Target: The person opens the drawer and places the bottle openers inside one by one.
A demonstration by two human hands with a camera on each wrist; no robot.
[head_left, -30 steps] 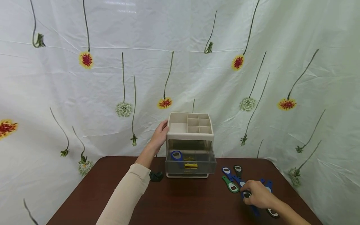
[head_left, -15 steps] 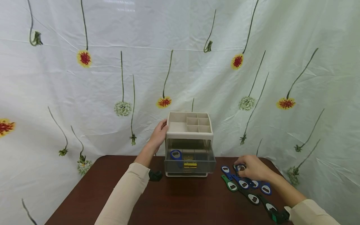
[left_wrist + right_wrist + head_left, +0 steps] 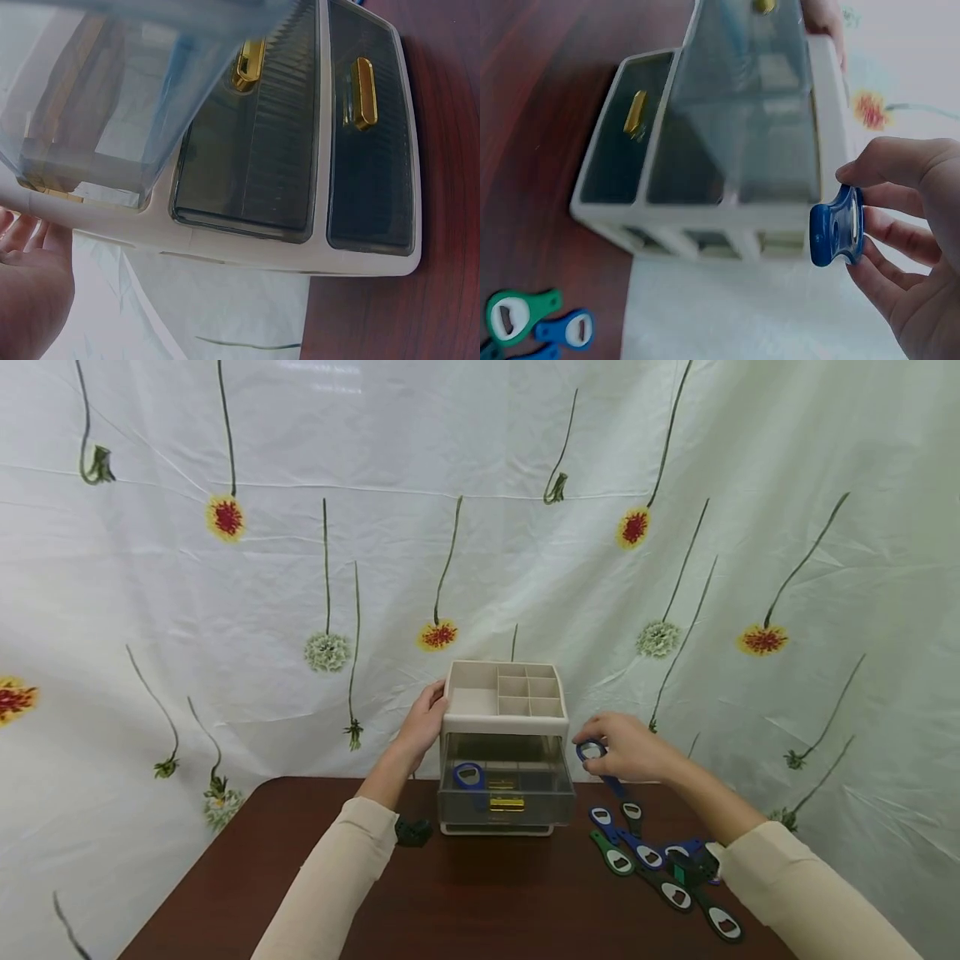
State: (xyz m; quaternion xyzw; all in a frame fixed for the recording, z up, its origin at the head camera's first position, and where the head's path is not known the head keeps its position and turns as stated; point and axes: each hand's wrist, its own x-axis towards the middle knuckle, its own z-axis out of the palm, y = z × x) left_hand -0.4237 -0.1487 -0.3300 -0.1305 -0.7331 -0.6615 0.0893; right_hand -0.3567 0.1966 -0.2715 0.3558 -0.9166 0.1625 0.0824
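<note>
A cream desktop organizer (image 3: pixel 506 724) with smoky clear drawers stands at the table's back. Its top drawer (image 3: pixel 457 806) is pulled out, and a blue bottle opener (image 3: pixel 469 774) shows inside at the left. My left hand (image 3: pixel 424 720) rests against the organizer's upper left side; in the left wrist view its fingers (image 3: pixel 34 234) touch the side wall. Just right of the drawer, raised above the table, my right hand (image 3: pixel 628 748) pinches another blue bottle opener (image 3: pixel 834 229) between thumb and fingers, its handle hanging down.
On the right of the table lie several bottle openers, among them a green one (image 3: pixel 617 857), a blue one (image 3: pixel 603 817) and a black one (image 3: pixel 722 922). A dark object (image 3: pixel 414 832) is near my left wrist. A flowered white cloth (image 3: pixel 480 568) hangs behind the dark red table (image 3: pixel 480 902).
My right hand has moved from the bottle openers up and left toward the drawer, lifting a blue one. My left hand has stayed on the organizer's side.
</note>
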